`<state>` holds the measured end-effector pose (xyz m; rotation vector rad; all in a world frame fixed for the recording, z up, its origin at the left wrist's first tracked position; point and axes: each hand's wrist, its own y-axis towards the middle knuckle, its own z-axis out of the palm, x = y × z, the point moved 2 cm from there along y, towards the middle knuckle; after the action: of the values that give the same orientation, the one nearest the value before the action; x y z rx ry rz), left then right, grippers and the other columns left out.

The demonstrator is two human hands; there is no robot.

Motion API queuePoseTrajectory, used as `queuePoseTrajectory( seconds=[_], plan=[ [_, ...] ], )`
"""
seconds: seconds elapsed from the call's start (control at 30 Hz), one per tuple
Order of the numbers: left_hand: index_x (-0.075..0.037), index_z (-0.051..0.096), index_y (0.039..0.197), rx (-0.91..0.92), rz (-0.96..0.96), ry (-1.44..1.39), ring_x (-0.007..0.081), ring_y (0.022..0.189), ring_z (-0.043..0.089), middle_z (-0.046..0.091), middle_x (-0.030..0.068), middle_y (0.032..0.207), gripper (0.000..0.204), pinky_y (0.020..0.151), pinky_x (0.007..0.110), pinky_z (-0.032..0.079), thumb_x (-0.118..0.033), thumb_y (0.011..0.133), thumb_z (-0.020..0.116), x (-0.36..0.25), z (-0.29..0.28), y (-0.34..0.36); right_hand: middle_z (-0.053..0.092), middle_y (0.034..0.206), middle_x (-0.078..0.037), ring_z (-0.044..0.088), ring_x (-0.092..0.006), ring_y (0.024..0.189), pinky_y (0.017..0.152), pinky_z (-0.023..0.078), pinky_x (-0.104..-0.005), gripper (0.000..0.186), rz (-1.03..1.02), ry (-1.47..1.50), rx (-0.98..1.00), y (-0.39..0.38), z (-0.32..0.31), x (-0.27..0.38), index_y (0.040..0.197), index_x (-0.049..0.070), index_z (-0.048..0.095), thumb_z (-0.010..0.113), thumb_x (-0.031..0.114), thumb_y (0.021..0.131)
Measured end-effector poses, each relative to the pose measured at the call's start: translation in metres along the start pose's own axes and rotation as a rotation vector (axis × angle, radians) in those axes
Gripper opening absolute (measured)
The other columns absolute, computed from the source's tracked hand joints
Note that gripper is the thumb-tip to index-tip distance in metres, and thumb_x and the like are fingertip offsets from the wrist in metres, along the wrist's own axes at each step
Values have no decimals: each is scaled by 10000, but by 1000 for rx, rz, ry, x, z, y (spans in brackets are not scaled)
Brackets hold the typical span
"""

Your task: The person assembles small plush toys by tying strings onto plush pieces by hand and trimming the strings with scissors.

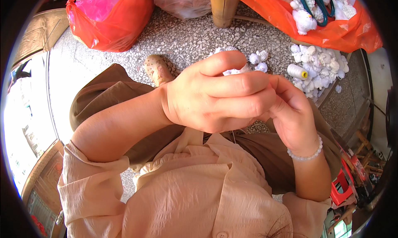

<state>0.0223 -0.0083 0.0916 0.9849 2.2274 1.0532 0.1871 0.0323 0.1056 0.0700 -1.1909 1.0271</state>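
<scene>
Beyond the fingers to the right, an orange-red plastic bag (348, 36) lies open; nearer them sits a loose pile of white crocheted pieces (323, 64). The left hand (222, 93) curls across the bent fingers of the right hand (290, 113), their gaps narrow; I cannot tell what they grip. On the pile, nearer the right hand, a white thread spool (295, 71) lies roughly crosswise, yellow end rightward. A small white crocheted piece (236, 71) shows between left index and middle fingers, held or beyond them, unclear.
</scene>
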Motion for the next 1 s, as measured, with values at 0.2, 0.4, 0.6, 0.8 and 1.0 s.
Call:
queuePoseTrajectory(
  seconds=[0.2, 0.4, 0.6, 0.8, 1.0],
  plan=[
    [-114, 610, 696, -21, 28, -64, 161, 768, 534, 575, -8, 877, 104, 614, 306, 375, -137, 671, 708, -3, 2, -1, 608, 795, -34, 554, -100, 668, 656, 457, -225, 129, 172, 128, -52, -4, 0, -5, 931, -5, 563, 545, 122, 929],
    [-83, 632, 713, 83, -1, -155, 149, 729, 532, 579, -21, 839, 126, 604, 296, 373, -86, 608, 702, -4, -14, 4, 584, 759, -20, 506, -71, 607, 560, 418, -200, 123, 205, 68, -76, -8, -3, -11, 889, 4, 573, 564, 123, 919],
    [-93, 656, 766, 74, 25, -175, 143, 731, 527, 579, -25, 861, 199, 597, 291, 362, -101, 572, 697, -8, -8, -1, 558, 733, -6, 482, -60, 588, 507, 386, -192, 131, 243, 88, -69, -9, -3, -18, 887, 3, 573, 573, 131, 916],
    [-85, 614, 740, 115, 23, -134, 152, 782, 530, 566, -17, 892, 189, 652, 289, 414, -127, 568, 680, -13, -9, -2, 604, 775, -55, 618, -146, 664, 523, 508, -245, 169, 323, 174, -49, -10, 0, -14, 938, -16, 555, 541, 153, 932],
    [-72, 624, 723, 105, 42, -112, 151, 777, 523, 573, -16, 875, 199, 639, 295, 400, -120, 535, 670, -12, -7, -10, 621, 831, -91, 666, -209, 676, 519, 537, -263, 217, 386, 141, -45, -10, 4, -8, 981, -21, 551, 508, 190, 950]
  ],
)
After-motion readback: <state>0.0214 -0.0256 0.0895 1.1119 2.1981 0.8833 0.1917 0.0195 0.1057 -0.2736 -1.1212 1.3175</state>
